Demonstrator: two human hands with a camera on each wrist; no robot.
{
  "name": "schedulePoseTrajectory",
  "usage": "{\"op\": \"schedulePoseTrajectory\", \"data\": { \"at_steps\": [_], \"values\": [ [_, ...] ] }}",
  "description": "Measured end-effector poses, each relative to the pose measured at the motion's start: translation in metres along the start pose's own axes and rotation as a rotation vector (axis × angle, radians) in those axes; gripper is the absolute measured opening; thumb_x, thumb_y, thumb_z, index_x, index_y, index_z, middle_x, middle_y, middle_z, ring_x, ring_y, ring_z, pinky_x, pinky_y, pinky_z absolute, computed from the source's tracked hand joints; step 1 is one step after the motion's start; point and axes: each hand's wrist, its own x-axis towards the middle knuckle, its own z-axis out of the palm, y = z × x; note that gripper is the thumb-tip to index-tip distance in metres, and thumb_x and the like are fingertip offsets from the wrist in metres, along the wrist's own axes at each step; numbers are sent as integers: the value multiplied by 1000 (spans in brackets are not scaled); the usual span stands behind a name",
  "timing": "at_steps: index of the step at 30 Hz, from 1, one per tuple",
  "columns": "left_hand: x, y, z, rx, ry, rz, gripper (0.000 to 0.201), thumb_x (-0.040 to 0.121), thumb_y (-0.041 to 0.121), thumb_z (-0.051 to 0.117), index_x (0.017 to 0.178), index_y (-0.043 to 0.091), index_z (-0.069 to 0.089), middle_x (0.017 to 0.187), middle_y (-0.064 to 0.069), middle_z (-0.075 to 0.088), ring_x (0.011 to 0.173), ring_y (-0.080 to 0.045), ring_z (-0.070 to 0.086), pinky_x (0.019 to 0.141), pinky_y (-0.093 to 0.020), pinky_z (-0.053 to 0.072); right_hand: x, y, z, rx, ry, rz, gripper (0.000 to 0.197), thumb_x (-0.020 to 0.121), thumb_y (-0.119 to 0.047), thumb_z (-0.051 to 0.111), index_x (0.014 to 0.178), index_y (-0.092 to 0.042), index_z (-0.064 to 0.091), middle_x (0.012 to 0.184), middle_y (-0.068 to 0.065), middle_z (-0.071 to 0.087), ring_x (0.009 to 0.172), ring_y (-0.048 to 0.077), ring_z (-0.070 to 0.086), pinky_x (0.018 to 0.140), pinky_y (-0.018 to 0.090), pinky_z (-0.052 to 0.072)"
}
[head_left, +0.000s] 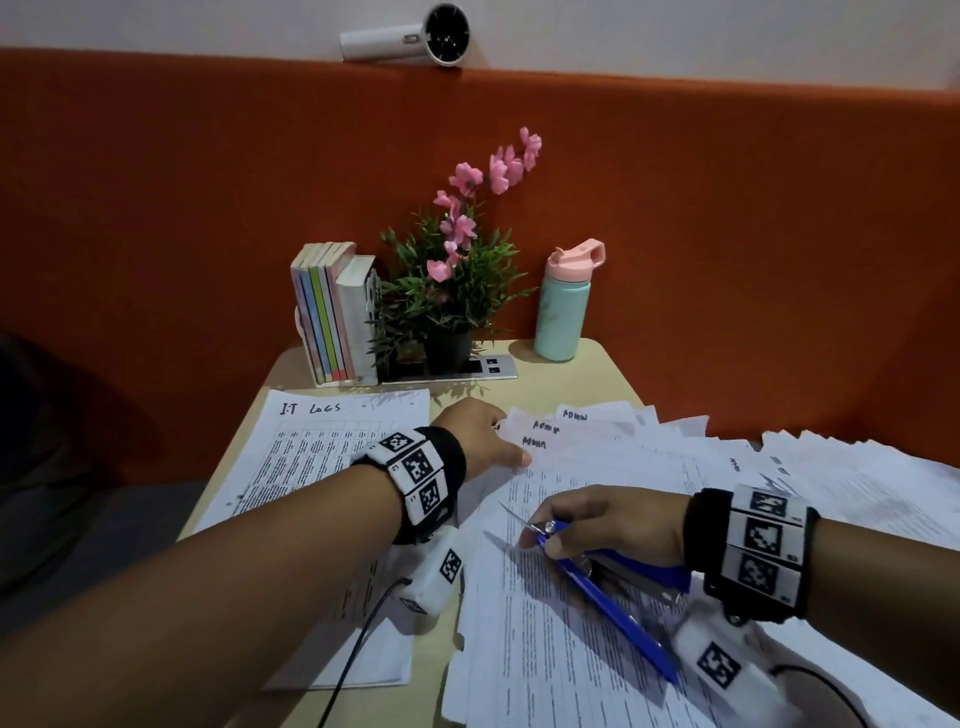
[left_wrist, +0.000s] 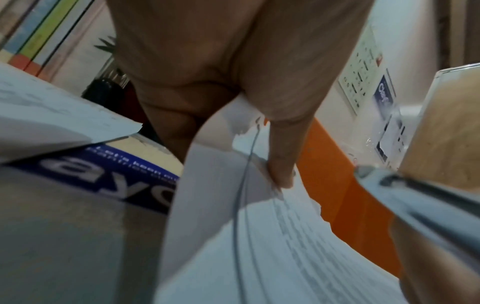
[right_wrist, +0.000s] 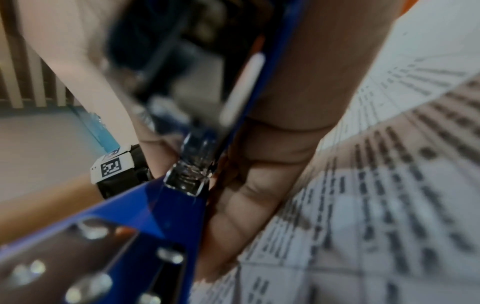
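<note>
Nearest the lens, the left forearm (head_left: 208, 597) crosses the lower left corner, with a marker-patterned band (head_left: 415, 470) round its wrist. Beyond it a printed sheet (head_left: 332, 441) headed "I.T Logs" lies flat on the pale surface (head_left: 571, 379). At the far edge stands a row of upright books (head_left: 327, 312), with a potted plant (head_left: 452, 291) bearing pink flowers just beside them.

The left hand (head_left: 480, 434) lies at the top left corner of a fanned stack of papers (head_left: 597, 467) (several corners carry a handwritten "ADMIN"). In the left wrist view its fingers (left_wrist: 176, 123) and thumb pinch a few sheets lifted at that corner. Behind the fan, right of the plant, stands a mint-green bottle (head_left: 563, 306) with a pink lid.

The fanned stack of papers spreads over the right half of the surface, sheet overlapping sheet. Low over its near middle, the right hand (head_left: 613, 525) grips a blue stapler (head_left: 631, 631) with fingers and thumb curled round it. The blue stapler is hinged wide open, and its silver metal tip points up and left toward the left hand. The right wrist view shows printed lines close beneath the knuckles. Whether the lower arm of the stapler touches the sheets I cannot tell.
</note>
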Motion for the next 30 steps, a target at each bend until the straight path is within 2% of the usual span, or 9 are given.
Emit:
{"op": "schedulePoseTrajectory", "data": {
  "at_steps": [2,5,10,13,16,20,24,27,30],
  "values": [
    [-2,2,-2,32,15,26,70,77,33,83,137,8,56,142,-6,55,128,-23,54,97,-24,39,2,-5,3,-14,-8,0,29,91,-34,65,113,-14,66,109,14,69,100,24,66,97,40,48],
    [-6,-2,-7,10,1,81,57,80,22,80,134,16,61,133,0,62,124,-22,57,101,-27,42,-7,-16,-6,21,137,-27,19,94,-23,61,105,-8,67,102,4,72,93,13,69,88,27,48],
    [-12,-10,-15,2,11,166,7,89,17,70,84,23,70,86,4,68,80,-15,62,72,-25,44,-33,-17,-48,124,463,84,17,94,-22,62,103,-8,68,102,28,64,81,41,68,70,48,60],
    [-17,-10,-19,62,14,169,15,91,25,68,99,16,76,101,-6,74,94,-22,67,82,-32,51,-46,-4,-71,104,627,230,17,94,-23,61,96,-8,66,84,20,62,72,33,63,72,49,60],
    [-24,-6,-25,106,41,186,9,92,23,66,95,14,69,109,-7,68,102,-25,62,83,-30,49,-53,11,-81,24,722,333,17,91,-31,62,85,-15,65,78,13,59,68,27,56,69,39,46],
    [-33,-10,-38,56,83,167,10,97,17,60,97,17,70,89,-3,64,70,-15,58,61,-20,40,-55,15,-79,-110,688,407,16,92,-35,61,90,-20,67,86,0,65,82,20,60,77,35,43],
    [-39,-23,-60,-13,136,91,30,96,21,61,68,15,51,62,-1,45,55,-15,43,52,-24,33,-51,1,-60,-240,583,507,24,92,-34,59,84,-11,60,66,-1,61,61,16,53,57,26,40],
    [-49,-27,-85,-51,188,100,20,99,21,57,81,10,59,68,-6,46,58,-17,43,55,-26,34,-43,-10,-39,-305,505,559,33,90,-37,62,108,-9,56,81,5,61,66,16,57,49,20,42],
    [-62,-32,-110,-138,260,103,9,98,26,59,92,22,65,93,0,64,82,-17,59,71,-27,46,-29,-11,-24,-442,424,576,51,89,-43,62,123,-8,46,86,0,58,75,14,57,55,24,41]
  ]
}}
